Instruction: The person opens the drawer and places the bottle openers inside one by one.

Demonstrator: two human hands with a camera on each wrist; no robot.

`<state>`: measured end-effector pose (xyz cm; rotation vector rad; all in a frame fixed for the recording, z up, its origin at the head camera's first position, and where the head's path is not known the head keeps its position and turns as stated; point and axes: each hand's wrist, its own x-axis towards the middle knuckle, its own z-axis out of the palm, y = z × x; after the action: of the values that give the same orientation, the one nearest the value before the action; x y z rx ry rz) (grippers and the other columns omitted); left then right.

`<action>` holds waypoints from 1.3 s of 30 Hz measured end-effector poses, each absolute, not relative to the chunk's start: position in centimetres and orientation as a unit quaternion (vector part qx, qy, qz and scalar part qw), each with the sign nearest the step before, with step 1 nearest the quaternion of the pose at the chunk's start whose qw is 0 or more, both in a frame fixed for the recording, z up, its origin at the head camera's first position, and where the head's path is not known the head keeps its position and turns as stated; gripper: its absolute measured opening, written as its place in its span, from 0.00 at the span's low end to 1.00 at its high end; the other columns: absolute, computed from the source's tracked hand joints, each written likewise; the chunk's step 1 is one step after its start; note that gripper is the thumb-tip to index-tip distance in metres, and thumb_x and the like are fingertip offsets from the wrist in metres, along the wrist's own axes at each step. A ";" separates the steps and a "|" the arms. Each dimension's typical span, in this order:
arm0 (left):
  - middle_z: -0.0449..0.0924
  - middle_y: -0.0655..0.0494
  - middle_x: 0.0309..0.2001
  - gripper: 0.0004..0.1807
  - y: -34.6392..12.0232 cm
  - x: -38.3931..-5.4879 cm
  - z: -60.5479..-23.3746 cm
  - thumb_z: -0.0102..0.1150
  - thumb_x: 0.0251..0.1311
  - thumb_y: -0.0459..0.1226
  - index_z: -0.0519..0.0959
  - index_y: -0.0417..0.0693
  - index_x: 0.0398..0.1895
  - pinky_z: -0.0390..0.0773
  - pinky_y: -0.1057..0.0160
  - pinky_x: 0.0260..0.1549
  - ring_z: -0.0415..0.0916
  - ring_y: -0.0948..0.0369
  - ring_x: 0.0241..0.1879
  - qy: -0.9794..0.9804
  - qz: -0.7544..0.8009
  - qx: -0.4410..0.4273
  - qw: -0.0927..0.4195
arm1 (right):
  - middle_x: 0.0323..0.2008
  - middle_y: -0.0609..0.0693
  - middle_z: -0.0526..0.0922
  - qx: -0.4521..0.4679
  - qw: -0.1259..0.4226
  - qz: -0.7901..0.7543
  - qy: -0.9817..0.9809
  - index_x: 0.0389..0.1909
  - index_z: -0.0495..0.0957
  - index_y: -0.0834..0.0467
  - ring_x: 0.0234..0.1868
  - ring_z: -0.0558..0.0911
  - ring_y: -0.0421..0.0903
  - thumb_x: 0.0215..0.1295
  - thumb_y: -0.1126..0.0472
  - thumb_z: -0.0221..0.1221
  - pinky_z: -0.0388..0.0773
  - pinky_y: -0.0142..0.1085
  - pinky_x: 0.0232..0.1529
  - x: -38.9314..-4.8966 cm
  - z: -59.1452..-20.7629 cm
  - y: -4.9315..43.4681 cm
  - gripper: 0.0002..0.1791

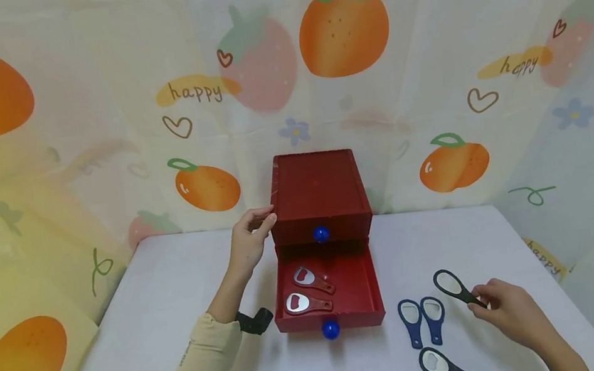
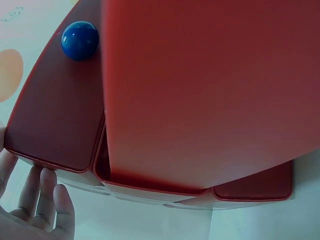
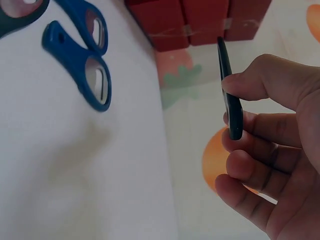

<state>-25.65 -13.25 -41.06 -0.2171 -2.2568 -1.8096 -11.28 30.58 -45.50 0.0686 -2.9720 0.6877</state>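
Note:
My right hand (image 1: 511,312) pinches a dark-handled bottle opener (image 1: 464,296) by its handle, above the table's right part; the right wrist view shows this opener edge-on between thumb and fingers. Near it lie two blue bottle openers (image 1: 411,315) side by side and another dark bottle opener (image 1: 438,363). My left hand (image 1: 247,240) touches the left side of a red drawer box (image 1: 315,183), fingers fairly straight in the left wrist view. The box's lower drawer (image 1: 354,291) is pulled out, with two red-handled bottle openers (image 1: 308,302) inside.
The upper drawer (image 1: 295,233), with a blue knob (image 1: 321,234), is closed. Another blue knob (image 1: 331,329) sticks out from the lower drawer's front. Behind the white table (image 1: 173,279) hangs a fruit-patterned cloth (image 1: 116,78), close to the box's back.

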 end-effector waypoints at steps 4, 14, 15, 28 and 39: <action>0.82 0.45 0.51 0.16 -13.1 -25.7 -41.0 0.59 0.65 0.40 0.80 0.44 0.53 0.74 0.67 0.39 0.75 0.63 0.41 -0.769 -0.622 -0.075 0.128 | 0.23 0.45 0.72 0.017 0.057 0.237 -0.970 0.31 0.83 0.58 0.25 0.64 0.37 0.54 0.62 0.69 0.59 0.31 0.24 -11.6 -45.1 29.9 0.06; 0.82 0.45 0.53 0.16 -13.2 -25.5 -41.0 0.59 0.66 0.42 0.80 0.45 0.54 0.76 0.64 0.42 0.76 0.60 0.44 -0.769 -0.623 -0.076 0.122 | 0.23 0.46 0.73 0.023 0.085 0.254 -0.963 0.33 0.83 0.59 0.26 0.66 0.38 0.54 0.63 0.68 0.64 0.29 0.24 -12.2 -44.0 28.0 0.07; 0.82 0.46 0.53 0.16 -13.2 -25.5 -41.0 0.59 0.66 0.42 0.80 0.45 0.54 0.76 0.63 0.42 0.76 0.59 0.45 -0.769 -0.623 -0.076 0.122 | 0.23 0.45 0.73 0.027 0.090 0.255 -0.962 0.33 0.83 0.60 0.26 0.66 0.37 0.54 0.63 0.68 0.64 0.29 0.24 -12.3 -43.9 27.8 0.07; 0.82 0.45 0.53 0.17 -13.1 -25.5 -40.9 0.59 0.66 0.41 0.80 0.44 0.54 0.76 0.66 0.42 0.75 0.62 0.43 -0.772 -0.618 -0.078 0.125 | 0.22 0.43 0.73 0.106 0.160 0.261 -0.946 0.29 0.82 0.57 0.25 0.65 0.34 0.52 0.66 0.68 0.64 0.29 0.24 -14.2 -41.7 25.9 0.05; 0.81 0.45 0.54 0.17 -13.1 -25.4 -40.8 0.59 0.66 0.41 0.80 0.44 0.54 0.76 0.66 0.41 0.75 0.63 0.43 -0.773 -0.618 -0.074 0.124 | 0.23 0.44 0.74 0.139 0.166 0.267 -0.939 0.30 0.83 0.59 0.26 0.68 0.38 0.52 0.66 0.68 0.68 0.28 0.26 -15.6 -40.3 23.9 0.05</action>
<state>-25.45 -13.06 -40.79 -0.2147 -2.2522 -1.8018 -15.63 23.94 -40.35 0.3971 -2.6734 0.7601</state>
